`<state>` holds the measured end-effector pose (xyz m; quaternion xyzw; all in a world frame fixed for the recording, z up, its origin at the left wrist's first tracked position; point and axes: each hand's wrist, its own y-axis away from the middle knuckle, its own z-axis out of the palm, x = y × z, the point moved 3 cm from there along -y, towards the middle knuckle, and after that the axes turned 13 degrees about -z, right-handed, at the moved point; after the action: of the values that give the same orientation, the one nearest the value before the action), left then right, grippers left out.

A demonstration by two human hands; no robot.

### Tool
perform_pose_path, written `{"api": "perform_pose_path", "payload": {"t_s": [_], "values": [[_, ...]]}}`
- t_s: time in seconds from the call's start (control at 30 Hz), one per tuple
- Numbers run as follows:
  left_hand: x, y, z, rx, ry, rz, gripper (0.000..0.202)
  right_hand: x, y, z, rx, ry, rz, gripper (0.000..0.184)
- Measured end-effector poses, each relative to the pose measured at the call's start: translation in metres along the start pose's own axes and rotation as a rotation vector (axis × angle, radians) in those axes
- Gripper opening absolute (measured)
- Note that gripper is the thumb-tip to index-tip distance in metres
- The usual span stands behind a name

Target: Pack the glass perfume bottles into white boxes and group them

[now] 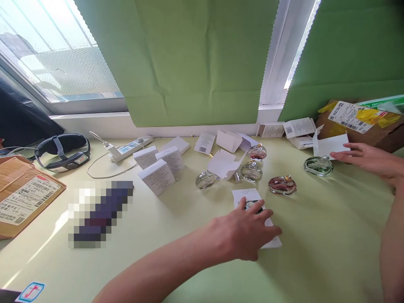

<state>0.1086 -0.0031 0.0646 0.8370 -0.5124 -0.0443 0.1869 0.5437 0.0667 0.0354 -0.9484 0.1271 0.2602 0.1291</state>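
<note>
My left hand (244, 231) lies over a small white box (245, 195) on the pale green table, fingers curled round a glass bottle (252, 205) sitting in the box's open end. My right hand (370, 160) reaches in from the right and pinches a white folded card box (328, 145). Just below that box stands a clear greenish round bottle (318, 165). Between my hands lie a red-tinted bottle (282, 185), another pinkish bottle (257, 152) and two clear bottles (251, 171), (205, 179).
Three closed white boxes (157, 176) stand left of centre, opened white cartons (225, 163) behind. A power strip (128, 148), a headset (63, 152), a brown carton (22, 198) on the left and a taped carton (362, 122) at the right. Green blinds hang behind.
</note>
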Motion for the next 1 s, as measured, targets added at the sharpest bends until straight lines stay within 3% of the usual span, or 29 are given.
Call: {"api": "perform_pose_path", "payload": {"t_s": [0.1, 0.3, 0.53, 0.63, 0.87, 1.0], "values": [[-0.002, -0.001, 0.001, 0.024, 0.014, 0.010, 0.069, 0.006, 0.003, 0.017, -0.198, -0.202, 0.060, 0.078], [-0.002, -0.001, 0.002, 0.009, -0.004, 0.004, 0.069, 0.002, 0.002, 0.030, -0.195, -0.210, 0.038, 0.060], [-0.014, 0.003, -0.012, 0.067, 0.057, -0.036, 0.072, -0.053, 0.013, 0.035, -0.328, -0.337, -0.109, 0.052], [-0.023, 0.006, -0.020, 0.095, 0.078, -0.099, 0.068, -0.076, 0.018, 0.039, -0.368, -0.384, -0.094, 0.051], [-0.038, 0.014, -0.031, 0.116, 0.086, -0.163, 0.049, -0.097, 0.022, 0.049, -0.456, -0.503, -0.003, 0.066], [-0.047, 0.018, -0.037, 0.116, 0.097, -0.231, 0.044, -0.112, 0.025, 0.043, -0.430, -0.514, -0.046, 0.060]]}}
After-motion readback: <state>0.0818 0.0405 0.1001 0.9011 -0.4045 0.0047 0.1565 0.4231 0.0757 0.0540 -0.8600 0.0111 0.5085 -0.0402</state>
